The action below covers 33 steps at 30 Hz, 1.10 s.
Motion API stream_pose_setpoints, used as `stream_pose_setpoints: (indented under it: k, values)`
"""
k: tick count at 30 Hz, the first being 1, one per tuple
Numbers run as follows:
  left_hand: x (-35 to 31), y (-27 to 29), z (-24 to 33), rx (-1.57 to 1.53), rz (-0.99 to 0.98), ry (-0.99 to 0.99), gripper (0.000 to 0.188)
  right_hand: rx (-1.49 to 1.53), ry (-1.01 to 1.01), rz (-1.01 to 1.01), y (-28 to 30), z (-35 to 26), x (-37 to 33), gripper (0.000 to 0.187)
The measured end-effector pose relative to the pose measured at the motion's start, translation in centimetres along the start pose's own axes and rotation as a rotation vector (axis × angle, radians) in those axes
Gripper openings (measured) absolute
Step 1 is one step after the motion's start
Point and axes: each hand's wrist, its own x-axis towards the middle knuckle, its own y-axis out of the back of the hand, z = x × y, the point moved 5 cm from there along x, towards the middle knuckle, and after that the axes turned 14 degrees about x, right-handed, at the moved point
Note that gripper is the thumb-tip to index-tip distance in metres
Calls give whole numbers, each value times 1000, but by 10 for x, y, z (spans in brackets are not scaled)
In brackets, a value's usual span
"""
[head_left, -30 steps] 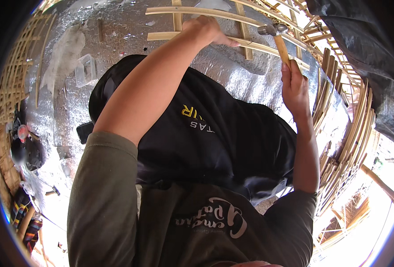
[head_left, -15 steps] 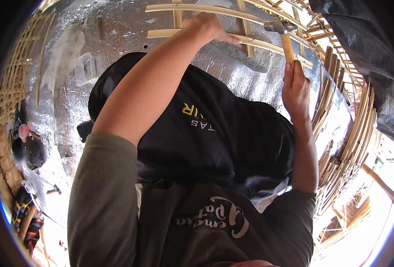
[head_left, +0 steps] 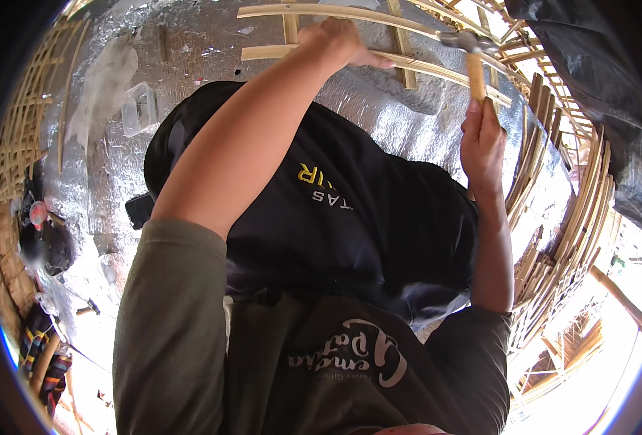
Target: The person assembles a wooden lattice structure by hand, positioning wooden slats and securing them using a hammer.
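A frame of pale bamboo strips lies beyond my knees, long strips crossed by short ones. My left hand (head_left: 333, 42) reaches across to it and grips the nearer long strip (head_left: 437, 70), thumb stretched along the strip to the right; its other fingers are mostly hidden. Another long strip (head_left: 386, 19) runs just beyond that hand. My right hand (head_left: 483, 141) holds a hammer by its wooden handle (head_left: 476, 78), metal head (head_left: 468, 41) raised at the far end. In the picture, the head overlaps the frame's right part; contact cannot be made out.
Shiny foil sheeting (head_left: 183, 47) covers the floor. Bundled bamboo strips (head_left: 553, 254) lie at my right, below dark plastic sheeting (head_left: 596, 80). At left are a clear plastic container (head_left: 139, 109), a woven bamboo panel (head_left: 27, 119) and another hammer (head_left: 87, 308).
The hammer in my right hand has shifted slightly to the right, its head tilting a little differently. My left hand stays in place on the strip.
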Motion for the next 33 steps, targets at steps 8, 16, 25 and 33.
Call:
stream_pose_setpoints:
  k: [8,16,25,33]
  values:
    - [-9,6,1,-76,29,-10,109,-33,11,52,-5,1,-8,20]
    - [1,-2,6,-28,28,-16,109,-29,63,114,-6,-1,-8,17]
    - [3,-3,5,-71,15,-17,99,-21,59,43,-9,-6,-10,16]
    - [-9,16,11,25,76,-71,114,-120,93,6,-2,-14,-8,18]
